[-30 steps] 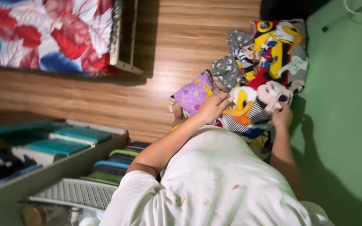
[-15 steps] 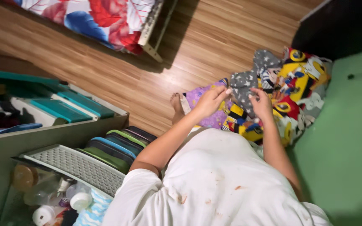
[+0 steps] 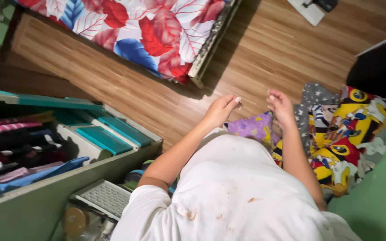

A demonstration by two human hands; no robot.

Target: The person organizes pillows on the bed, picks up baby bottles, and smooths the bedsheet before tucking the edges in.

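Observation:
My left hand (image 3: 222, 109) and my right hand (image 3: 281, 105) are raised side by side above the floor, a small gap between them. The fingertips of both are pinched together, and I see nothing between them. Just below lies a purple patterned cloth (image 3: 253, 127), and a grey star-print cloth (image 3: 316, 96) lies right of my right hand. Both belong to a pile of bright cartoon-print clothes (image 3: 349, 134) on the wooden floor (image 3: 264, 53). Neither hand touches the pile. My white shirt fills the bottom of the view.
An open green drawer (image 3: 68, 178) with folded clothes and teal boxes stands at the left. A grey perforated basket (image 3: 101, 198) sits below it. A bed with a red and blue leaf-print cover (image 3: 148, 35) is at the top. A green wall (image 3: 380, 196) is at the right.
Both hands have lifted off the clothes pile; half a second ago they were on the grey star-print cloth. The view has swung left, showing more of the drawer and bed.

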